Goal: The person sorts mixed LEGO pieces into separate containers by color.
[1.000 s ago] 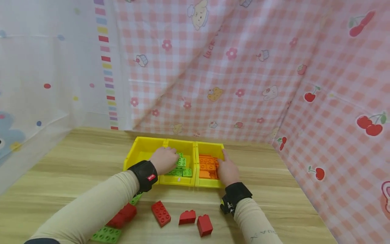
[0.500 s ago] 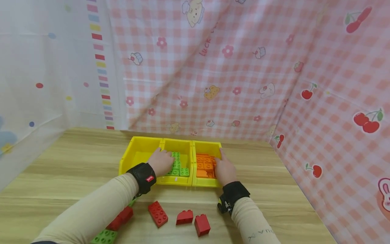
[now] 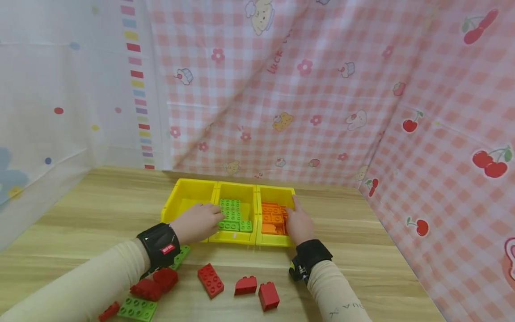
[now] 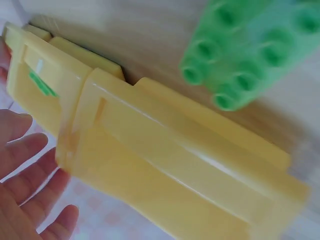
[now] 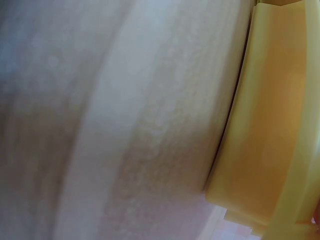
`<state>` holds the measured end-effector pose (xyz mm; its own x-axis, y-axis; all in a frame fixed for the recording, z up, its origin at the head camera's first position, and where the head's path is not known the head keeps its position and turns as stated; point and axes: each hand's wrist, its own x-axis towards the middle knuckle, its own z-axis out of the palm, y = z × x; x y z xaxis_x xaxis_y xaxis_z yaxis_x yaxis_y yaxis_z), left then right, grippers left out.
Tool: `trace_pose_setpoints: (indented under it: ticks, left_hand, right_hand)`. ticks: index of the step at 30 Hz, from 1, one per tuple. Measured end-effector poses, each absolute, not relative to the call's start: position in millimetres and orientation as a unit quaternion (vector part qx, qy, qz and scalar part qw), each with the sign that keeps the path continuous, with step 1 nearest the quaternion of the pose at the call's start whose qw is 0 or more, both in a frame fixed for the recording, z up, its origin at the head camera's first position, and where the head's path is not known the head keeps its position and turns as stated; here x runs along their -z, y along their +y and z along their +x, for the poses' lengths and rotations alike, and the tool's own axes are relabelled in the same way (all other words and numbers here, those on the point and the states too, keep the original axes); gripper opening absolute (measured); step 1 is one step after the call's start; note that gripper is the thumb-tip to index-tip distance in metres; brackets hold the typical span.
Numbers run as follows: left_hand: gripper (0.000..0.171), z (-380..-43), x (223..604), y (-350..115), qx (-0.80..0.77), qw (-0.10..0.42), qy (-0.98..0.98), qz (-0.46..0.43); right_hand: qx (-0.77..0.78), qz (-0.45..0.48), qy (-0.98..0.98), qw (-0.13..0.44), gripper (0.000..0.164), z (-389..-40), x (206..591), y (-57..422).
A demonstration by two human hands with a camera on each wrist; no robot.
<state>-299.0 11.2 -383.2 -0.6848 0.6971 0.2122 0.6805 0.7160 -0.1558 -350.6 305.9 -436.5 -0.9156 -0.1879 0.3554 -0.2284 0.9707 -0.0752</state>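
Three joined yellow bins stand on the table. Green building bricks lie in the middle bin, and orange building bricks fill much of the right one. My left hand hovers over the left and middle bins, fingertips near the green bricks. In the left wrist view its fingers are spread and hold nothing. My right hand grips the right bin's outer wall, one finger along the rim and the thumb side inside; its fingers are out of sight in the right wrist view.
On the table in front lie a red eight-stud brick, a curved red brick and another red brick. More red bricks and a green brick lie by the left forearm. Patterned cloth hangs behind.
My left hand has drawn back leftward from the middle bin, uncovering the green bricks, which now lie in a flatter block. The right hand stays on the right bin.
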Motion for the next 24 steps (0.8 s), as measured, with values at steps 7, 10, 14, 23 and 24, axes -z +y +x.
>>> trace_pose_setpoints:
  ticks: [7, 10, 14, 23, 24]
  left_hand:
    - [0.026, -271, 379, -25, -0.023, 0.123, -0.922, -0.366]
    - [0.022, -262, 382, -40, -0.026, 0.092, -0.936, -0.338]
    - [0.017, -245, 385, -58, -0.009, 0.035, -0.951, -0.307]
    - [0.019, -194, 390, -89, 0.029, -0.007, -0.95, -0.31]
    - [0.018, -188, 391, -92, 0.037, -0.016, -0.953, -0.301]
  right_hand:
    - [-0.053, 0.112, -0.977, 0.174, 0.027, -350, 434, 305]
    - [-0.056, 0.108, -0.977, 0.173, 0.027, -349, 435, 304]
    - [-0.068, 0.105, -0.978, 0.169, 0.027, -348, 437, 303]
    - [-0.058, 0.11, -0.977, 0.17, 0.027, -348, 435, 303]
    - [-0.06, 0.11, -0.977, 0.17, 0.027, -348, 434, 303]
